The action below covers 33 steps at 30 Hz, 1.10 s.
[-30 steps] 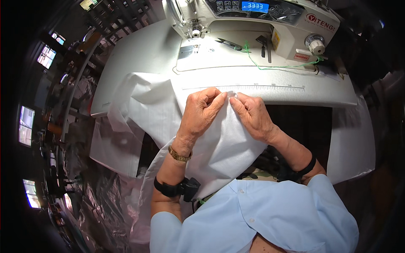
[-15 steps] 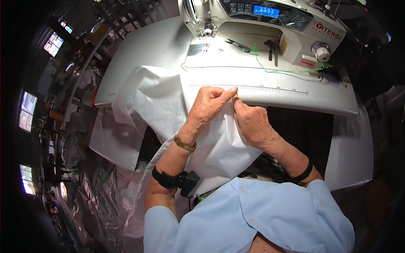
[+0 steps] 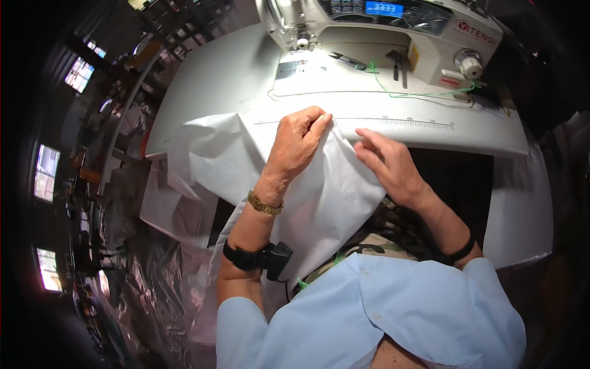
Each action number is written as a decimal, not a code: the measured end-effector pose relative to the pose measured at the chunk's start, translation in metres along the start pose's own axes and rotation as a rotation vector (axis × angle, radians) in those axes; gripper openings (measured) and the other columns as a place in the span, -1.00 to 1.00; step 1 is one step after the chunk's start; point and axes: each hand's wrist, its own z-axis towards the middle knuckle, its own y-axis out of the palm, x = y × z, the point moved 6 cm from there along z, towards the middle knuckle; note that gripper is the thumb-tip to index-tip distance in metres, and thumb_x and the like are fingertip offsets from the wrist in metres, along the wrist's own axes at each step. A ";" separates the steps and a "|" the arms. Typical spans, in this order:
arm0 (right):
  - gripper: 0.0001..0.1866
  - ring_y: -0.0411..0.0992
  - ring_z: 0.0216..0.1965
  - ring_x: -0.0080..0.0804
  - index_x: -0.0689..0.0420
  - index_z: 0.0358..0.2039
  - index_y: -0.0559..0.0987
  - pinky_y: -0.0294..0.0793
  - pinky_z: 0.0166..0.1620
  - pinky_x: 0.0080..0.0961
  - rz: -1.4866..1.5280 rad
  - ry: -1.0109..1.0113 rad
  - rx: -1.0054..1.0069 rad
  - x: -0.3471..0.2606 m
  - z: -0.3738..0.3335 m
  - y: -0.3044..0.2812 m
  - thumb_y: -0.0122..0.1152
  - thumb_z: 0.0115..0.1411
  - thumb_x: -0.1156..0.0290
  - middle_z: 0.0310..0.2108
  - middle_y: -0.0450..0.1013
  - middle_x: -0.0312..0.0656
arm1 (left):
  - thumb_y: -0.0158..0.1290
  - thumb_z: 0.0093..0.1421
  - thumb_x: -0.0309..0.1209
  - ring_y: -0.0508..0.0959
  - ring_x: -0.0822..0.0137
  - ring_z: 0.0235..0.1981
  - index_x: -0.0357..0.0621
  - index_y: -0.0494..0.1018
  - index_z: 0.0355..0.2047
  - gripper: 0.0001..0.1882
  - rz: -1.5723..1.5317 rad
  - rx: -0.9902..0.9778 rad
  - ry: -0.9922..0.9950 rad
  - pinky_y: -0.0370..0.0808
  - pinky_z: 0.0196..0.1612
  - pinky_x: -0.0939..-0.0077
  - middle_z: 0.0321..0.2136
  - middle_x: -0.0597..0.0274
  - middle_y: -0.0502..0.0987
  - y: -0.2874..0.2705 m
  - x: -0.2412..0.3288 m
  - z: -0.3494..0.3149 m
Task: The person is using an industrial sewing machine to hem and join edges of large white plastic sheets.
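A large white woven plastic sheet (image 3: 313,184) hangs over the front edge of the sewing table and down toward my lap. My left hand (image 3: 297,140) pinches its upper edge between thumb and curled fingers, just in front of the table's printed ruler. To the right, my right hand (image 3: 390,166) is off the edge, its fingers apart and slightly bent, beside the sheet's right border. Beyond both hands stands the sewing machine (image 3: 381,24), its needle area lit brightly.
Small snips (image 3: 349,61) lie on the machine bed by a tangle of green thread (image 3: 399,94). A dark small tool (image 3: 395,61) rests right of them. The white table (image 3: 203,86) stretches left. Crumpled clear plastic (image 3: 153,295) covers the floor at left.
My right hand has let go of the sheet's edge and moved right and slightly down. My left hand, still pinching, has shifted a little up and to the left.
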 end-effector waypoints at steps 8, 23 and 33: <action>-0.62 0.15 -0.50 -0.76 0.30 -0.42 0.50 0.20 -0.46 -0.64 0.586 0.086 -0.177 0.024 0.042 0.037 -0.01 0.32 0.21 -0.57 0.29 -0.49 | 0.07 0.22 -0.37 0.21 0.61 -0.66 -0.30 0.47 -0.54 -0.74 -0.003 -0.017 0.049 0.17 -0.60 0.63 -0.74 0.38 0.31 -0.004 0.004 0.002; -0.73 0.31 -0.60 -0.15 0.34 -0.43 0.39 0.32 -0.42 -0.30 0.066 -0.071 0.047 -0.016 0.070 0.027 -0.09 0.29 0.37 -0.63 0.33 0.02 | 0.07 0.23 -0.30 0.39 0.68 -0.51 -0.29 0.53 -0.40 -0.75 -0.539 -0.125 -0.256 0.32 -0.42 0.80 -0.53 0.46 0.48 -0.028 -0.023 0.033; -0.72 0.12 -0.53 -0.62 0.34 -0.37 0.41 0.22 -0.44 -0.58 0.213 0.009 0.005 -0.017 0.062 0.035 -0.11 0.33 0.35 -0.63 0.20 -0.31 | -0.13 0.11 0.32 0.48 0.53 -0.37 -0.33 0.52 -0.38 -0.21 -0.670 -0.101 -0.433 0.43 -0.21 0.71 -0.44 0.21 0.54 -0.031 -0.039 0.021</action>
